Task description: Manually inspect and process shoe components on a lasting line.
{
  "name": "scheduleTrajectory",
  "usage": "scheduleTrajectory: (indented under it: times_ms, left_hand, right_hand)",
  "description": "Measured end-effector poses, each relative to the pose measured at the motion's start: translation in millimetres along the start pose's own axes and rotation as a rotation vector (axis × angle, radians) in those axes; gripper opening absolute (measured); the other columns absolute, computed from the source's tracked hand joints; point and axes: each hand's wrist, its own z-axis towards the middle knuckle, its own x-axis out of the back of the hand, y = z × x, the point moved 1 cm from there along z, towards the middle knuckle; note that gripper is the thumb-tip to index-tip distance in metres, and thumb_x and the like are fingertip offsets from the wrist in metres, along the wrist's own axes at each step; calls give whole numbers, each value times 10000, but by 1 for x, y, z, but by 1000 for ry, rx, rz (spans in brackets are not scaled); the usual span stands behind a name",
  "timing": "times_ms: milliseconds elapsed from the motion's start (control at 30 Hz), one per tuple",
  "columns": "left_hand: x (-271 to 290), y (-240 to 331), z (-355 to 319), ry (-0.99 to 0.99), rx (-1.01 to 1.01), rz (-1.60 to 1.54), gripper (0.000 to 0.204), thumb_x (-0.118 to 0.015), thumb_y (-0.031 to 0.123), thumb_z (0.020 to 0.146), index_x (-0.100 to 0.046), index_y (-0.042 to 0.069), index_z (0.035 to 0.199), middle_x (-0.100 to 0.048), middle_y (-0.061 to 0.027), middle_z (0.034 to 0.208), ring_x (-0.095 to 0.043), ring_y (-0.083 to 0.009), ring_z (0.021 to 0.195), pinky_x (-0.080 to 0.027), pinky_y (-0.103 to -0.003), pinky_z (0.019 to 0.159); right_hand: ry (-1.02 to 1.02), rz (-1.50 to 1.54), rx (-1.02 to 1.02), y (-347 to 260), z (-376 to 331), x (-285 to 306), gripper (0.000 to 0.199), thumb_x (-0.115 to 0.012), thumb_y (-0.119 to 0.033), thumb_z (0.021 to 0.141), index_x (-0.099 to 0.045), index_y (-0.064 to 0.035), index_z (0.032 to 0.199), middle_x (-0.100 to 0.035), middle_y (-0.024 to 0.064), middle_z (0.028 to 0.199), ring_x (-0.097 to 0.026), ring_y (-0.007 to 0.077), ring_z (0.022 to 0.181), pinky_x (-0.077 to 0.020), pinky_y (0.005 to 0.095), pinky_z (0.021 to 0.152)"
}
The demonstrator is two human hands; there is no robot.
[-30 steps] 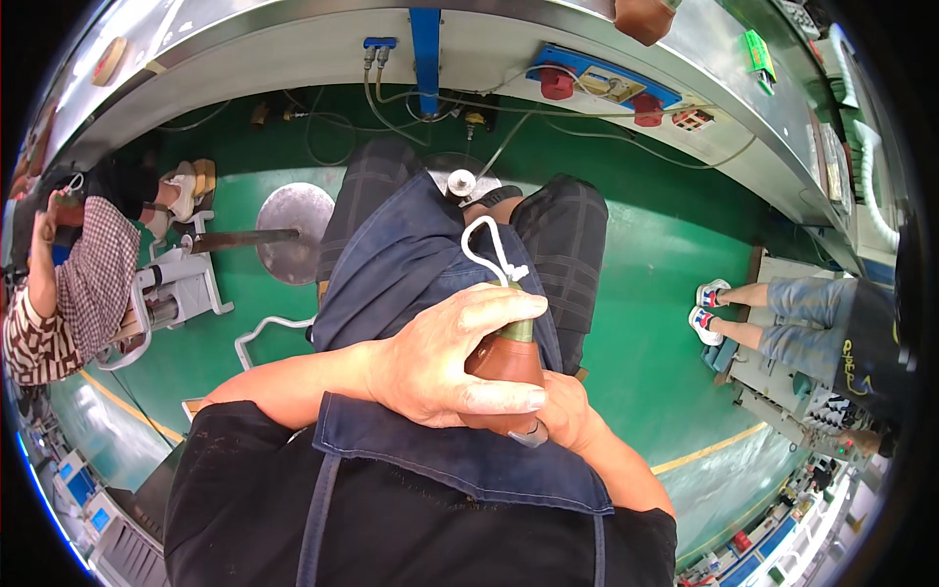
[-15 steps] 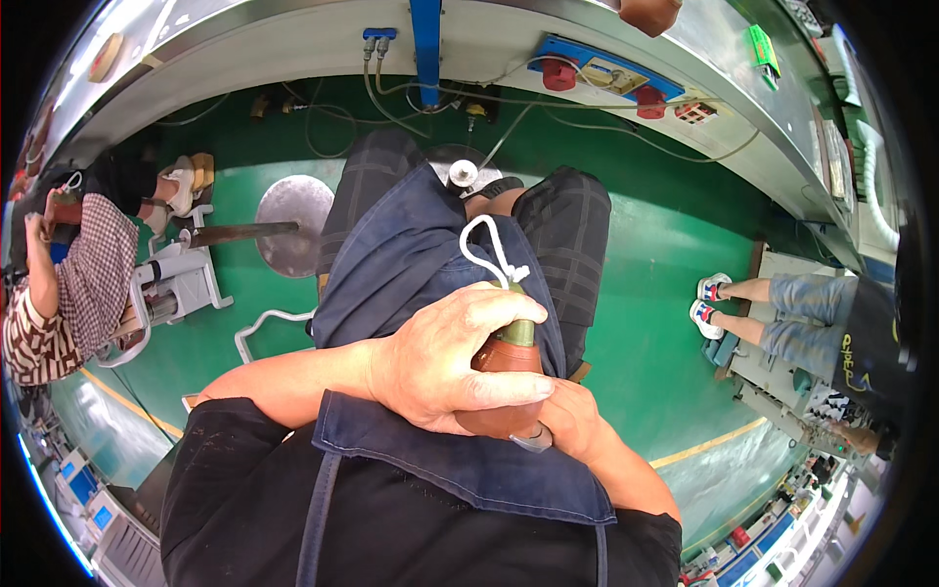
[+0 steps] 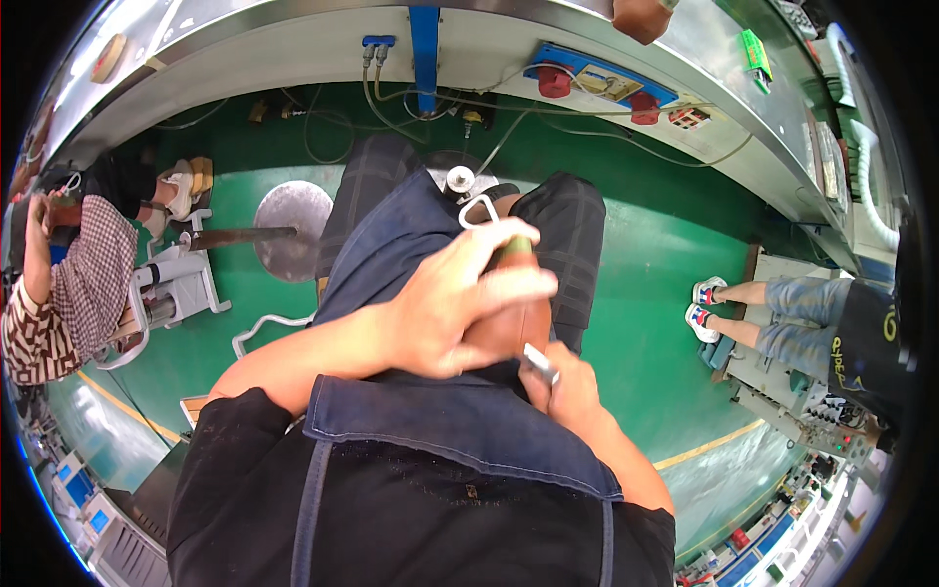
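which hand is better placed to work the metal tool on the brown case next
Likely the right hand: it grips the tool beside the case; the left hand holds the case.

Brown piece (image 3: 518,325): blurred, leathery, held up — green neck (image 3: 515,251) facing away
White cord (image 3: 476,209): looped beyond it
Silver tool (image 3: 541,363): slanted at the near edge — contact unclear

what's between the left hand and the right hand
In the head view, a brown leather-like piece with a green top, held in the left hand, and a small silvery tool held in the right hand.
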Motion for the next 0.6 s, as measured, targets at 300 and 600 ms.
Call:
scheduleTrajectory:
  times_ms: [300,600]
  left_hand:
    - [19,-52,29,-41,535,-343,540,-684,369,972,-575,81,1415,-593,-126,1350,-568,-226,1251,-424,-386,1127]
    - [23,-79,31,-11,448,-235,305,-611,232,1070,-610,101,1346,-648,-101,1225,-628,-212,1166,-481,-365,1058]
  right_hand:
    - [-37,161,-316,-10,80,18,179,-569,-94,1075,-488,35,1170,-685,216,874,-717,391,813,-556,460,737]
    - [-208,291,-390,-8,83,47,125,-550,-22,1073,-539,67,1160,-723,138,972,-736,182,879,-578,327,781]
